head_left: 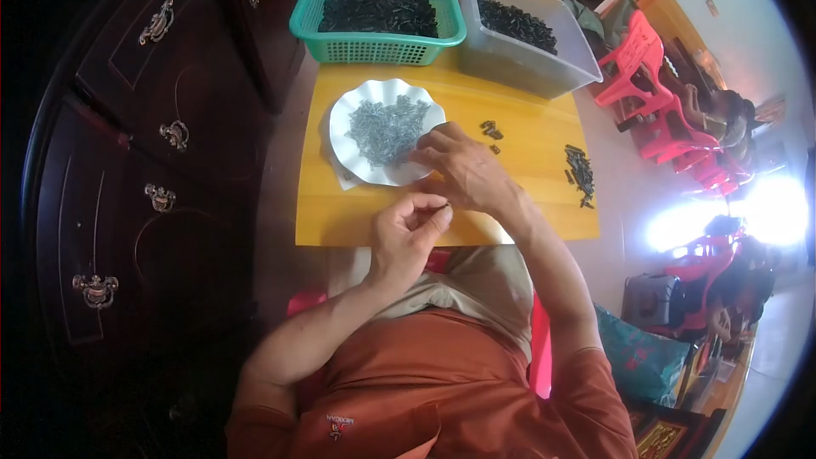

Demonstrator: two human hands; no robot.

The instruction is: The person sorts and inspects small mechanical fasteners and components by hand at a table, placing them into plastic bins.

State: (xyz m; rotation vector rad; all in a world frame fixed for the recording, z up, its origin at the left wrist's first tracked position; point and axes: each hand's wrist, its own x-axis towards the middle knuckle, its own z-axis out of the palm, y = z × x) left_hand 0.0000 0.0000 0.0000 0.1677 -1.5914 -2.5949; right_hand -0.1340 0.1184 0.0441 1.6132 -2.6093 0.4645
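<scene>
My left hand (406, 234) is closed in a pinch near the table's front edge, with a small black piece (446, 205) between thumb and forefinger. The piece is too small to name more closely. Just beyond it, my right hand (466, 172) reaches over the right rim of a white scalloped plate (342, 140). Its fingers are bent and drawn together; whether they hold anything is hidden. A heap of small clear or silvery pieces (387, 127) lies in the plate. To the right of my right hand, a few black pieces (491, 129) rest on the yellow table (527, 183).
A green basket (374, 53) and a translucent bin (527, 70), both holding many black pieces, stand at the table's far side. Black pieces form a small pile (580, 176) near the right edge. Dark drawers (153, 136) rise on the left; pink chairs (637, 59) stand right.
</scene>
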